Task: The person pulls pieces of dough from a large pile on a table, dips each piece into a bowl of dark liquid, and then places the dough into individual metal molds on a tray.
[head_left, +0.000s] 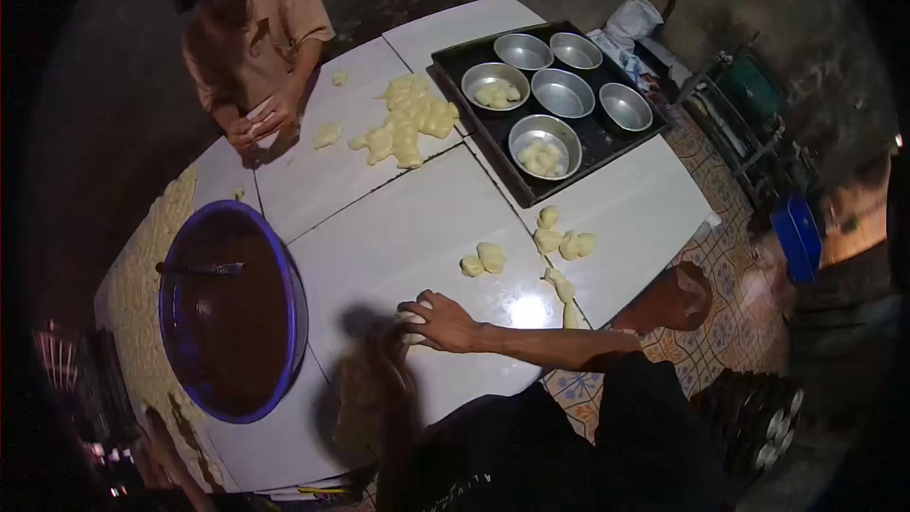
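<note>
A small pale piece of dough (413,319) is between my hands over the white tabletop, mostly hidden by the fingers. My right hand (444,322) curls over it from the right. Against its left side is my left hand (391,353), in dark shadow, its fingers closed around the dough. Two joined dough lumps (483,259) lie just beyond my hands. Farther right sit more dough lumps (566,242) and a long dough strip (561,291). To the left stands a purple basin (297,322) of brown filling, with a flat-bladed tool (213,268) across its left rim.
A black tray (531,192) at the far right bears several round metal pans (563,94), two with dough pieces. Flattened dough (409,121) lies at the back. Opposite, a person (265,57) handles something pale. Dough pieces (142,275) line the table's left side.
</note>
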`<control>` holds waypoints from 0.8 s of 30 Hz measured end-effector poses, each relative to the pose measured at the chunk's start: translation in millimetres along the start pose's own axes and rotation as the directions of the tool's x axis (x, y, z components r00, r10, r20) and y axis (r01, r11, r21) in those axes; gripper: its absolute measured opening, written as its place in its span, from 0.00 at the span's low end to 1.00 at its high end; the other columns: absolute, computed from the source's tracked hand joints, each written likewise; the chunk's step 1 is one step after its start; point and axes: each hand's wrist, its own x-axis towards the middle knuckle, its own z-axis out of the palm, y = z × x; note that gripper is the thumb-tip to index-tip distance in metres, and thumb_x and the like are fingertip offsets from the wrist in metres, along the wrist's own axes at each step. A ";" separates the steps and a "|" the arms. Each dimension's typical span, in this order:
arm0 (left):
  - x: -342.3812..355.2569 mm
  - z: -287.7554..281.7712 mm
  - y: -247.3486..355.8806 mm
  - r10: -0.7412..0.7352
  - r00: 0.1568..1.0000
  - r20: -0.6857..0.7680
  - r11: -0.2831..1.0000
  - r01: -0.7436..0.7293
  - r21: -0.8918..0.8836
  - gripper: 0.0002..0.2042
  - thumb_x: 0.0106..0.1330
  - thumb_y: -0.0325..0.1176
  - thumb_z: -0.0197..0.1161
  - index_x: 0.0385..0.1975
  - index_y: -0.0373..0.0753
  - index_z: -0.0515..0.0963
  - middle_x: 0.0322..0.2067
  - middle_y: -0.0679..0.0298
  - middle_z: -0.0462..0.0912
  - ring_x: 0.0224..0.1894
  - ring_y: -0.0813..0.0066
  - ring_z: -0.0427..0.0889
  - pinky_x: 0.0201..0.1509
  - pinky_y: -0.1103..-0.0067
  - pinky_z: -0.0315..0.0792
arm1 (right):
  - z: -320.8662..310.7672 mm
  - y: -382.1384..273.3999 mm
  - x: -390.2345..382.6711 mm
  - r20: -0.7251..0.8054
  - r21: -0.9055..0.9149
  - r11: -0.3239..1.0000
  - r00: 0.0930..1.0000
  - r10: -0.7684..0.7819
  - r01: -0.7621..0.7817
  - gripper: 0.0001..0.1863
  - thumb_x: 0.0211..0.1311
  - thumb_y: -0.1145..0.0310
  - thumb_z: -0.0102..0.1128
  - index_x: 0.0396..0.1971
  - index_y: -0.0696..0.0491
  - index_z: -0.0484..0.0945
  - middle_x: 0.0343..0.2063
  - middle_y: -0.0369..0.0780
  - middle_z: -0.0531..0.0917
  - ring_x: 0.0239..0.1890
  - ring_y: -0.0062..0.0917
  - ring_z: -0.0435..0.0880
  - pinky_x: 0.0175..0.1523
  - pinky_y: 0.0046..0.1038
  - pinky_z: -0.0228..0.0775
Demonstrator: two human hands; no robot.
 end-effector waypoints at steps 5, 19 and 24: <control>-6.6 74.2 91.9 0.010 0.990 0.142 0.992 0.007 -0.124 0.29 0.70 0.51 0.48 0.65 0.42 0.57 0.54 0.54 0.70 0.53 0.57 0.73 0.56 0.66 0.69 | -13.5 37.0 -1.0 0.275 0.961 -0.121 0.834 0.478 -0.248 0.22 0.63 0.68 0.59 0.58 0.48 0.71 0.52 0.36 0.76 0.52 0.27 0.77 0.55 0.28 0.71; -10.9 54.9 29.2 -0.144 0.983 0.114 0.980 0.126 0.154 0.13 0.69 0.34 0.50 0.45 0.32 0.72 0.44 0.55 0.77 0.45 0.61 0.77 0.58 0.67 0.70 | -310.0 302.1 -11.5 -0.810 -0.040 0.674 0.419 0.411 -0.738 0.39 0.50 0.53 0.68 0.62 0.49 0.66 0.58 0.48 0.70 0.55 0.48 0.73 0.60 0.42 0.65; 8.5 55.4 38.0 0.023 0.997 0.076 0.950 -0.045 0.308 0.12 0.68 0.37 0.53 0.38 0.33 0.75 0.38 0.58 0.78 0.46 0.66 0.76 0.56 0.73 0.69 | -229.9 323.3 -6.8 -0.633 -0.283 0.409 0.490 0.600 -0.867 0.39 0.48 0.52 0.68 0.61 0.51 0.67 0.68 0.57 0.49 0.67 0.57 0.55 0.63 0.46 0.61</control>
